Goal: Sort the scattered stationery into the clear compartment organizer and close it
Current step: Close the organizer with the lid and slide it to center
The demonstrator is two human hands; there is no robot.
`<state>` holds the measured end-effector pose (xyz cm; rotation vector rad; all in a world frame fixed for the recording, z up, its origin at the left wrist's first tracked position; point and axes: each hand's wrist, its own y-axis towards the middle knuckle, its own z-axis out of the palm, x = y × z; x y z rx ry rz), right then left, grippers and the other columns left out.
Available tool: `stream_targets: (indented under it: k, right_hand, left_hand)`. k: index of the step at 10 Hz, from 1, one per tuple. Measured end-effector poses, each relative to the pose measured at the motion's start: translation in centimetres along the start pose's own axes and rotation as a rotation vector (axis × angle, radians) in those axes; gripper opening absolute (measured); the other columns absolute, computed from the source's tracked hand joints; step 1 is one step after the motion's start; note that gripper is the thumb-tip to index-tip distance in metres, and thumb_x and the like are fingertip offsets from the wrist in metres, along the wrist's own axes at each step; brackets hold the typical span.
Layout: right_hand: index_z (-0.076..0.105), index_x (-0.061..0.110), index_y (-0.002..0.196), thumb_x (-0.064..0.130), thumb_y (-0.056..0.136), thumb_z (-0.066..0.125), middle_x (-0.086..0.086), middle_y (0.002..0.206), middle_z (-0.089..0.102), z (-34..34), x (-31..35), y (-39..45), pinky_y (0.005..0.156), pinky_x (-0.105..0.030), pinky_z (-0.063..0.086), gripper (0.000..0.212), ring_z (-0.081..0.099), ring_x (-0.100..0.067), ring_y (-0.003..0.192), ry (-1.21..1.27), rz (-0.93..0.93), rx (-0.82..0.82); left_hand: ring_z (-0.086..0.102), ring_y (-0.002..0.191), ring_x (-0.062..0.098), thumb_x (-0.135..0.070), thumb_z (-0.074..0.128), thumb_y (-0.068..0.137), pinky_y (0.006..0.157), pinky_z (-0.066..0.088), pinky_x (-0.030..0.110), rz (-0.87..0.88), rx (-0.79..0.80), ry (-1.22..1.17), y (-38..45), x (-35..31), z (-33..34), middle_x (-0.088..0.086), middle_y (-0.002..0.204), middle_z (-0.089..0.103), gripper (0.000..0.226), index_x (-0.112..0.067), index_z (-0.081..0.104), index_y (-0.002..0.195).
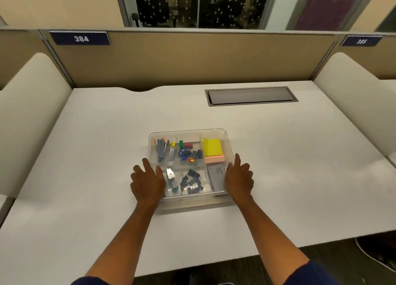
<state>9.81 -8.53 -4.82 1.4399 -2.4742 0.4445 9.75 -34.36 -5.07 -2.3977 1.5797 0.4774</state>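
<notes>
The clear compartment organizer (188, 131) sits on the white desk in front of me. Its compartments hold a blue stapler (160, 151), small coloured clips and pins (186, 151), a yellow sticky-note pad (212, 147) on a pink one, black binder clips (191, 181), a silver and green tool (170, 175) and a grey card (216, 175). My left hand (146, 182) is pressed to the near left side, thumb over the top edge. At the near right side my right hand (239, 178) does the same. I cannot tell whether a clear lid is fully down.
A grey cable hatch (250, 96) is set into the desk at the back right. A tan partition (192, 60) with plate 384 (81, 38) closes the far side. Cream side dividers (32, 113) stand left and right. The desk's front edge (214, 265) is close to me.
</notes>
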Motion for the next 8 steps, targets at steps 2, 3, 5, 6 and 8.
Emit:
stream_targets:
  k: [2,3,5,6,8]
  right_hand:
    - [0.009,0.039,0.151,0.072,0.088,0.022,-0.001,0.163,0.003,0.9,2.1,-0.5,0.117,-0.058,0.001,0.072,0.002,-0.028,0.151,-0.221,-0.459,-0.044]
    - [0.002,0.044,0.150,0.078,0.084,0.013,0.002,0.163,-0.005,1.6,3.0,-0.7,0.118,-0.058,-0.003,0.076,-0.005,-0.027,0.151,-0.223,-0.467,-0.001]
    - [0.000,0.045,0.150,0.081,0.076,0.003,0.003,0.163,-0.008,1.5,3.0,-0.6,0.119,-0.056,0.000,0.082,-0.006,-0.027,0.151,-0.227,-0.448,-0.024]
    - [-0.001,0.045,0.150,0.082,0.076,0.003,0.003,0.163,-0.010,1.3,3.0,-0.6,0.119,-0.056,-0.001,0.083,-0.007,-0.027,0.150,-0.241,-0.437,0.001]
    - [-0.004,0.042,0.150,0.077,0.085,0.021,0.000,0.162,-0.013,0.1,3.4,-0.7,0.118,-0.059,-0.003,0.079,-0.009,-0.029,0.150,-0.231,-0.455,0.071]
  left_hand:
    - [-0.015,0.149,0.019,-0.075,0.023,0.087,0.121,-0.003,0.050,0.658,0.153,0.106,-1.3,-3.3,1.4,0.001,0.162,-0.014,0.082,-0.032,-0.002,0.153]
    - [-0.015,0.149,0.015,-0.075,0.019,0.087,0.121,-0.004,0.051,0.666,0.154,0.160,-2.0,-4.3,2.6,-0.002,0.162,-0.010,0.081,-0.032,0.003,0.153]
    - [-0.011,0.150,0.017,-0.074,0.021,0.087,0.121,-0.005,0.051,0.666,0.125,0.159,-1.8,-4.3,3.0,-0.002,0.163,-0.006,0.081,-0.031,0.005,0.154]
    - [-0.013,0.149,0.017,-0.074,0.021,0.088,0.121,-0.006,0.051,0.660,0.154,0.177,-1.9,-4.3,2.8,-0.002,0.163,-0.008,0.081,-0.030,0.003,0.154]
    - [-0.019,0.147,0.018,-0.072,0.018,0.088,0.117,-0.015,0.048,0.635,0.218,0.181,-1.7,-4.8,1.8,-0.001,0.161,-0.017,0.081,-0.030,-0.012,0.151]
